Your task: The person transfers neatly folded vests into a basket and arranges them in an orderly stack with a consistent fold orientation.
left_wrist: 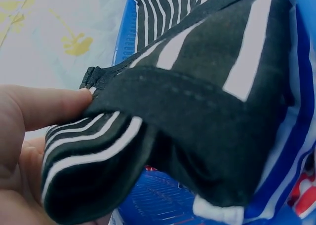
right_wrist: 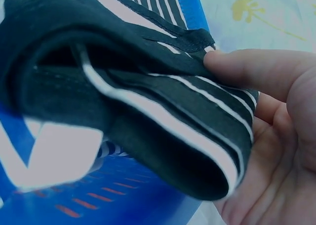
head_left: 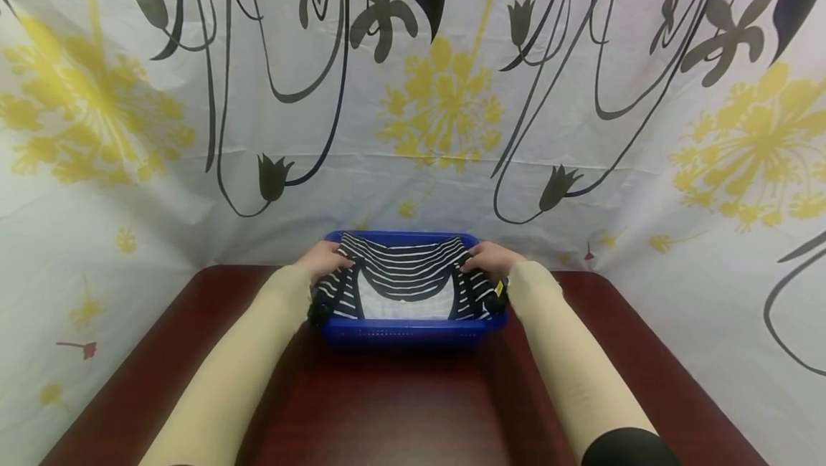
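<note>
A black-and-white striped garment [head_left: 406, 269] with dark trim lies spread across the blue plastic basket [head_left: 413, 335]; its exact kind is unclear. At its left side, my left hand [head_left: 325, 259] pinches the folded edge, thumb on top and fingers beneath. My right hand [head_left: 493, 259] grips the opposite edge likewise, as the right wrist view shows the striped cloth [right_wrist: 197, 101] looped between thumb [right_wrist: 256, 69] and fingers. White fabric [head_left: 381, 297] shows below the striped part. In the left wrist view, the striped cloth [left_wrist: 197, 62] bulges over the basket's side.
Beneath the garment, a blue-and-white striped cloth [left_wrist: 291, 136] and a red-and-white piece [left_wrist: 305, 193] show inside the basket. A dark red table [head_left: 393, 401] carries the basket near its far edge. Behind hangs a white sheet [head_left: 413, 186] with flower prints.
</note>
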### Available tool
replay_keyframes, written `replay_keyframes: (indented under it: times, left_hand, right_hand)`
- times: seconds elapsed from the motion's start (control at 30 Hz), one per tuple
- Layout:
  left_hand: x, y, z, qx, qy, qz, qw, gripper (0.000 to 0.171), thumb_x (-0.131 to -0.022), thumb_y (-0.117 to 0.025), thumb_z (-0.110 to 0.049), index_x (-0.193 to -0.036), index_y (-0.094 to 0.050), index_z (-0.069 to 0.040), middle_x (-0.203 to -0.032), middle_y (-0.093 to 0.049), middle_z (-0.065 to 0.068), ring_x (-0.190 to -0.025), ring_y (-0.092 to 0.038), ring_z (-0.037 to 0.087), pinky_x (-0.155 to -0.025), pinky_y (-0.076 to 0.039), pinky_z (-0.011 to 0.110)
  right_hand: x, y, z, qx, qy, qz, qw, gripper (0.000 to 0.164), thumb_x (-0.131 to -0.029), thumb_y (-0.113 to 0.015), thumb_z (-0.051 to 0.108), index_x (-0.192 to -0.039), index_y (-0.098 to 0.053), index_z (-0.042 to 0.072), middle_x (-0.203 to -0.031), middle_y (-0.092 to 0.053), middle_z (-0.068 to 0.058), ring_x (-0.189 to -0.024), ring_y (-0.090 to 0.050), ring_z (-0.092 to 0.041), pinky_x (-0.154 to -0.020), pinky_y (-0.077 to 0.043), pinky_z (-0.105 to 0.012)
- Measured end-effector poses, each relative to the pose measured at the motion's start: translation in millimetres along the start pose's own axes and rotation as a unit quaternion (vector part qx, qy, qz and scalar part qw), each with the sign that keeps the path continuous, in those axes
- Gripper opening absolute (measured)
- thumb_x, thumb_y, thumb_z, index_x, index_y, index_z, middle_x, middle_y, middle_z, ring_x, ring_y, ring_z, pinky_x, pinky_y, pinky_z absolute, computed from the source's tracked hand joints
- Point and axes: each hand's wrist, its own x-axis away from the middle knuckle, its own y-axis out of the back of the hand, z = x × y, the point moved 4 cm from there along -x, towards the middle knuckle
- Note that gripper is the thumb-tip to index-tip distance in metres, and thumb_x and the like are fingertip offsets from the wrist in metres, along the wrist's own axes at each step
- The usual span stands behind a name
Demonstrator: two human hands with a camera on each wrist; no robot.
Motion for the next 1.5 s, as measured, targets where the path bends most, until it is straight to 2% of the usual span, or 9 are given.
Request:
replay_keyframes:
  times: [0.4, 0.53, 0.63, 0.67, 0.73, 0.83, 1.0, 1.23, 1.5]
  left_hand:
    - [1.9, 0.6, -0.3, -0.013, -0.002, -0.003, 0.9999, 0.068, -0.092, -0.062, -0.012, -0.145, -0.028, 0.013, -0.151, -0.027, 0.029, -0.139, -0.025, 0.041, -0.112, -0.026, 0.05]
    - [3.4, -0.4, -1.7, -0.021, 0.001, -0.005, 0.9998, 0.067, -0.092, -0.063, -0.013, -0.144, -0.03, 0.013, -0.15, -0.029, 0.029, -0.137, -0.029, 0.042, -0.11, -0.029, 0.05]
    - [2.1, -1.9, -0.5, -0.021, 0.005, -0.005, 0.9998, 0.067, -0.091, -0.064, -0.012, -0.144, -0.031, 0.013, -0.149, -0.03, 0.029, -0.136, -0.031, 0.043, -0.109, -0.031, 0.051]
    - [1.4, -2.4, 0.3, -0.02, 0.007, -0.005, 0.9998, 0.067, -0.091, -0.064, -0.012, -0.144, -0.031, 0.013, -0.149, -0.03, 0.029, -0.136, -0.031, 0.042, -0.109, -0.031, 0.051]
    - [0.8, -3.4, 1.0, -0.02, 0.006, -0.004, 0.9998, 0.065, -0.091, -0.063, -0.01, -0.143, -0.032, 0.013, -0.148, -0.031, 0.03, -0.136, -0.032, 0.043, -0.109, -0.031, 0.051]
    - [1.7, -4.5, 0.2, -0.021, 0.0, -0.004, 0.9998, 0.062, -0.091, -0.061, -0.008, -0.142, -0.033, 0.014, -0.147, -0.033, 0.03, -0.135, -0.033, 0.043, -0.109, -0.032, 0.05]
    - [3.9, -4.4, -2.5, -0.025, -0.008, -0.008, 0.9996, 0.059, -0.09, -0.059, -0.005, -0.14, -0.035, 0.016, -0.146, -0.035, 0.031, -0.133, -0.035, 0.043, -0.108, -0.033, 0.051]
    - [0.0, -3.9, 0.8, -0.018, -0.004, -0.007, 0.9998, 0.06, -0.089, -0.059, -0.003, -0.141, -0.034, 0.016, -0.146, -0.034, 0.031, -0.133, -0.035, 0.043, -0.107, -0.034, 0.051]
    - [-3.5, -4.3, 3.7, -0.009, 0.002, -0.006, 0.9999, 0.061, -0.088, -0.059, -0.003, -0.141, -0.033, 0.016, -0.146, -0.033, 0.031, -0.134, -0.034, 0.044, -0.107, -0.034, 0.052]
  right_hand:
    - [-0.6, -1.4, -0.4, -0.009, 0.002, 0.007, 1.0, 0.039, -0.093, -0.06, 0.007, -0.068, -0.03, 0.015, -0.057, -0.026, 0.004, -0.045, -0.02, -0.009, -0.047, -0.026, -0.025]
    - [0.9, -4.2, -0.4, -0.033, 0.01, 0.0, 0.999, 0.007, -0.092, -0.06, 0.002, -0.089, -0.055, -0.001, -0.068, -0.043, 0.001, -0.049, -0.03, -0.008, -0.051, -0.034, -0.025]
    - [2.4, -7.2, 0.2, -0.058, 0.022, -0.002, 0.998, 0.001, -0.091, -0.059, -0.002, -0.091, -0.059, -0.003, -0.071, -0.047, 0.0, -0.052, -0.036, -0.008, -0.055, -0.037, -0.025]
    - [2.9, -8.0, 0.5, -0.061, 0.027, -0.001, 0.998, 0.007, -0.09, -0.059, -0.003, -0.084, -0.058, -0.001, -0.07, -0.047, 0.001, -0.053, -0.036, -0.009, -0.055, -0.037, -0.025]
    - [2.6, -8.5, 0.5, -0.061, 0.029, 0.001, 0.998, 0.032, -0.09, -0.06, -0.002, -0.067, -0.042, 0.011, -0.059, -0.035, 0.004, -0.05, -0.031, -0.008, -0.052, -0.033, -0.025]
    - [1.8, -7.0, -0.3, -0.051, 0.026, 0.002, 0.998, 0.043, -0.09, -0.061, 0.0, -0.063, -0.031, 0.015, -0.057, -0.026, 0.005, -0.048, -0.02, -0.009, -0.049, -0.027, -0.025]
    - [0.5, -4.9, -0.6, -0.041, 0.022, -0.003, 0.999, 0.042, -0.09, -0.061, 0.0, -0.063, -0.033, 0.014, -0.056, -0.025, 0.004, -0.047, -0.02, -0.009, -0.048, -0.026, -0.025]
    - [-2.1, -7.3, -1.4, -0.053, 0.028, -0.01, 0.998, 0.036, -0.089, -0.056, -0.007, -0.064, -0.037, 0.011, -0.058, -0.038, 0.002, -0.05, -0.036, -0.009, -0.051, -0.034, -0.024]
    - [-0.9, -9.5, 0.6, -0.05, 0.022, -0.015, 0.998, 0.034, -0.089, -0.056, -0.007, -0.065, -0.038, 0.01, -0.057, -0.036, 0.003, -0.051, -0.036, -0.009, -0.052, -0.034, -0.024]
